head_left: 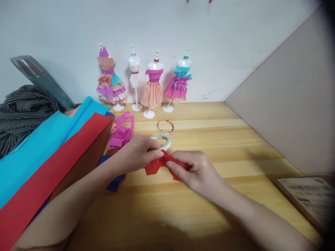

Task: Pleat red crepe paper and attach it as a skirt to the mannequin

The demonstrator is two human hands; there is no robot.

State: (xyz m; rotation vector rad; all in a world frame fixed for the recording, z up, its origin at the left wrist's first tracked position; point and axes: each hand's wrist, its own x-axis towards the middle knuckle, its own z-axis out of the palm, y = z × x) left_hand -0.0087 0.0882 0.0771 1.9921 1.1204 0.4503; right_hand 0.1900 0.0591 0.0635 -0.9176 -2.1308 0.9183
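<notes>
Between my two hands is a gathered strip of red crepe paper [153, 167], held above the wooden table [230, 139]. My left hand [140, 151] pinches its upper left part between thumb and fingers. My right hand [195, 169] is closed on the right part, thumb on top. The strip is bunched in the middle, and its lower ends hang loose. Just behind my left fingertips lies a white roll of tape [167, 143], partly covered by that hand. A thinner, nearly used-up tape ring [165, 127] lies farther back.
Several small mannequins stand along the wall, among them one in a magenta top and peach skirt [152, 94]. Magenta crepe scraps [121, 136] lie left of the tape. Long blue [39, 150] and red crepe sheets [60, 164] cover the left side. A printed box [306, 198] sits at right.
</notes>
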